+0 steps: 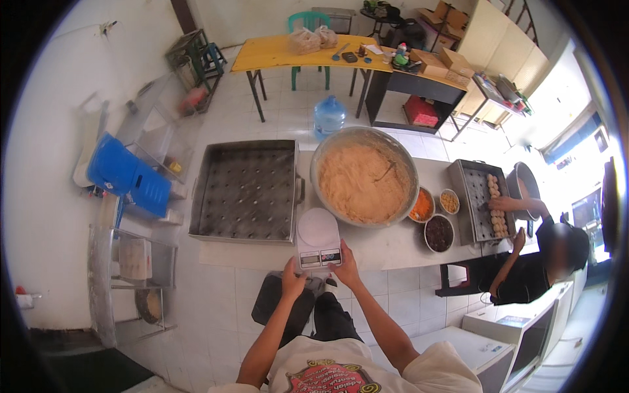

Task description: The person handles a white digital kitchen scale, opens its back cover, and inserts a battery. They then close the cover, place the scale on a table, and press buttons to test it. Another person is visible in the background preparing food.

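A white kitchen scale (319,230) with a round plate and a small display lies at the table's near edge. My left hand (293,280) grips its near left corner, and my right hand (345,264) holds the near right side, its thumb by the buttons. Nothing rests on the plate. Just beyond the scale stands a large metal bowl (415,190) of pale orange dough-like mixture, with a utensil handle sticking out. To the left is a square metal steamer tray (246,190) with rows of holes.
Right of the big bowl sit small bowls of orange shreds (422,205), yellowish pieces (449,202) and dark filling (439,234). A co-worker (524,268) reaches into another perforated tray (466,203) holding round dough balls (496,203). A black stool (283,302) stands by my legs.
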Motion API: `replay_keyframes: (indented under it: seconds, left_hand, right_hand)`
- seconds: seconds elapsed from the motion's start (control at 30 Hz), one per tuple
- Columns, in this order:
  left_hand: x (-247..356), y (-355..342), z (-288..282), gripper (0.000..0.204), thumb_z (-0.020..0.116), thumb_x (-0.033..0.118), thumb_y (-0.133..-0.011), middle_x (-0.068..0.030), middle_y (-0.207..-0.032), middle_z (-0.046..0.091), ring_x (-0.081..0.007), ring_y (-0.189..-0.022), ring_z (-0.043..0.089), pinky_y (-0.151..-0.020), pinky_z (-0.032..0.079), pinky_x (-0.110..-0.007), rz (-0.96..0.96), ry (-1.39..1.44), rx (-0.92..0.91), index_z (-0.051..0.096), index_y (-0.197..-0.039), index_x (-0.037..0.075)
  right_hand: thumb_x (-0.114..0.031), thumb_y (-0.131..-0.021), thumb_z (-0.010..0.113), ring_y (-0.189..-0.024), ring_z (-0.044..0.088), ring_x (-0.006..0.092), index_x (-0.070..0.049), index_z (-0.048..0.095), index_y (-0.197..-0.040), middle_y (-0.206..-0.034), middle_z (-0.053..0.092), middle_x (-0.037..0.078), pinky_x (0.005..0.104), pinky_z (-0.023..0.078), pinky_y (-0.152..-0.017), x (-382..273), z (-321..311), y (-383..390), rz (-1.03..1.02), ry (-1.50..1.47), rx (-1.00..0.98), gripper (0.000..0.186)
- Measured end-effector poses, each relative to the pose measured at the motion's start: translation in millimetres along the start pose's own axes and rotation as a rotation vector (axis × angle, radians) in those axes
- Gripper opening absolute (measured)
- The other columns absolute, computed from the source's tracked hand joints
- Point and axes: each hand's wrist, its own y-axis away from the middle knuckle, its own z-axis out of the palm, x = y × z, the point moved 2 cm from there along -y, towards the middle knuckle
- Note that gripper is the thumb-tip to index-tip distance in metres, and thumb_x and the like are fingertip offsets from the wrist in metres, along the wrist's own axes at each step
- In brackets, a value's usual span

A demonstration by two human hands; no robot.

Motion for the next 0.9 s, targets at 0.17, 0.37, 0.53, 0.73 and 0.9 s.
replay_keyframes:
  seconds: [0.17, 0.37, 0.53, 0.73, 0.9]
  left_hand:
    - [48.3, 20.9, -14.1, 0.068, 0.073, 0.001, -0.078, -0.0249, -0.140, 0.051, -0.0401, -0.135, 0.047, -0.116, 0.036, -0.045, 0.030, -0.125, 0.084, 0.048, -0.141, -0.002]
    - [114.4, -21.5, -33.0, 0.062, 0.065, 0.002, -0.077, -0.0228, -0.141, 0.051, -0.0416, -0.139, 0.041, -0.119, 0.028, -0.051, 0.421, -0.390, 0.219, 0.053, -0.137, 0.001]
    - [80.5, -71.3, -97.8, 0.068, 0.078, 0.037, -0.078, -0.0167, -0.136, 0.056, -0.0377, -0.139, 0.042, -0.119, 0.021, -0.057, 0.486, -0.721, 0.265, 0.057, -0.136, 0.007]
    - [92.1, -74.7, -108.7, 0.053, 0.063, 0.052, -0.095, -0.0118, -0.131, 0.060, -0.0328, -0.137, 0.045, -0.119, 0.015, -0.065, 0.109, -0.850, 0.024, 0.067, -0.121, 0.007]
    - [71.7, -72.0, -109.8, 0.054, 0.059, 0.054, -0.097, -0.0145, -0.128, 0.060, -0.0349, -0.135, 0.046, -0.116, 0.020, -0.069, 0.211, -0.783, 0.140, 0.068, -0.118, 0.005]
  right_hand:
    - [-0.005, -0.074, 0.081, -0.121, 0.055, 0.0337, 0.001, 0.039, -0.148, -0.131, 0.055, 0.019, 0.0436, 0.048, -0.101, -8.4, -15.0, -2.1, -0.035, 0.137, -0.053, 0.085]
    - [-0.017, -0.089, 0.064, -0.104, 0.066, 0.0271, -0.008, 0.056, -0.117, -0.111, 0.065, 0.010, 0.0423, 0.051, -0.088, 17.3, -69.0, -19.7, 0.451, -1.036, 0.488, 0.030]
    - [-0.045, -0.097, 0.055, -0.099, 0.065, 0.0278, -0.011, 0.053, -0.118, -0.103, 0.063, 0.010, 0.0441, 0.050, -0.087, -41.3, -127.0, -51.3, 0.444, -1.257, 0.557, 0.040]
    - [-0.061, -0.092, 0.057, -0.085, 0.058, 0.0200, -0.012, 0.058, -0.109, -0.094, 0.062, 0.004, 0.0406, 0.048, -0.087, -52.5, -151.7, -64.0, 0.597, -1.420, 0.545, 0.052]
    - [-0.066, -0.089, 0.056, -0.083, 0.058, 0.0205, -0.013, 0.063, -0.092, -0.085, 0.062, 0.003, 0.0444, 0.046, -0.084, -54.4, -156.1, -78.2, 0.589, -1.337, 0.462, 0.053]
